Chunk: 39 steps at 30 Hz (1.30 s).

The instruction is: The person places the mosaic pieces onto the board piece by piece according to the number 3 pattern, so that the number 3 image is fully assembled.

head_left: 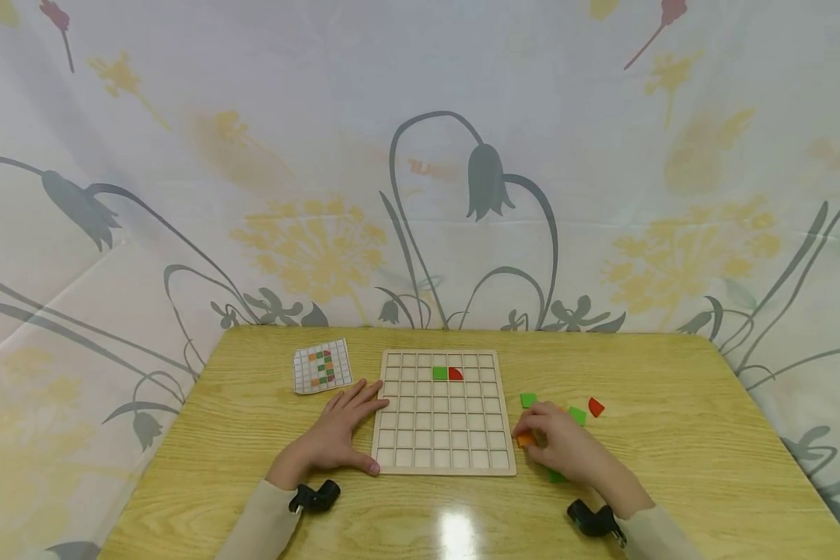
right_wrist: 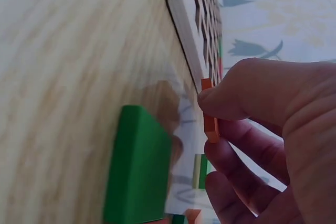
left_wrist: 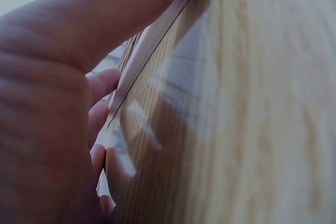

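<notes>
A wooden grid board (head_left: 448, 471) lies at the middle of the table, with a green square tile (head_left: 440, 373) and a red quarter-round tile (head_left: 456, 374) side by side in its second row. My left hand (head_left: 341, 429) rests along the board's left edge, fingers spread, thumb at the near corner. Just off the board's right edge, my right hand (head_left: 558, 442) pinches an orange tile (right_wrist: 211, 124) between thumb and fingers. In the right wrist view a green tile (right_wrist: 139, 169) lies on the table close to that hand.
A paper card (head_left: 322, 366) with a coloured grid pattern lies left of the board. Around the right hand are several loose tiles, among them a green one (head_left: 528, 400), another green one (head_left: 577, 417) and a red quarter-round (head_left: 596, 407). A patterned curtain (head_left: 448, 257) hangs behind the table.
</notes>
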Each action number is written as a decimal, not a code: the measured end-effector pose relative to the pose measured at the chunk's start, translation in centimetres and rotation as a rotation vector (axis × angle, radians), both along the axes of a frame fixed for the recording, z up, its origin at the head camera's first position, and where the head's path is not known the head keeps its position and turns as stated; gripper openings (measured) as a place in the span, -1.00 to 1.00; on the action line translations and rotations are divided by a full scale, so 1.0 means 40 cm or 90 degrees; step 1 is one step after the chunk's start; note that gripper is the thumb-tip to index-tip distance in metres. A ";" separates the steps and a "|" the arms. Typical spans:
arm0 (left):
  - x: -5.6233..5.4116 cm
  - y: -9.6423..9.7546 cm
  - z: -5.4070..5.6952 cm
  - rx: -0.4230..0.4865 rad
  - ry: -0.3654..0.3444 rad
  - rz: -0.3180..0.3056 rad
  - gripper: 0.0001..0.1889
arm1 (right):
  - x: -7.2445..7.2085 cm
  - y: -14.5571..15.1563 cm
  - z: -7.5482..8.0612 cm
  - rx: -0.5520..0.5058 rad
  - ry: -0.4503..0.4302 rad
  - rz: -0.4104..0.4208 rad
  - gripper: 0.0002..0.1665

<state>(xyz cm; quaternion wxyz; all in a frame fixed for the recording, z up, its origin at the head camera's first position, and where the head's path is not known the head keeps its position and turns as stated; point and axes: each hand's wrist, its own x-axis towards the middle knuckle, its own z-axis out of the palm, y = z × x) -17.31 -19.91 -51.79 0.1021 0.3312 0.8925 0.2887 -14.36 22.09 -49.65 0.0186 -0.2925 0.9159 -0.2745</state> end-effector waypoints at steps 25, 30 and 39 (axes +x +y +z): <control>0.001 -0.001 0.004 0.001 0.011 -0.007 0.09 | -0.072 -0.071 -0.002 -0.087 0.026 -0.049 -0.77; 0.000 -0.002 0.002 0.000 0.014 -0.009 0.09 | -0.084 -0.085 -0.006 -0.110 0.013 -0.064 -0.77; 0.000 -0.001 0.003 0.002 0.017 -0.010 0.09 | -0.110 -0.112 -0.026 -0.146 0.011 -0.075 -0.78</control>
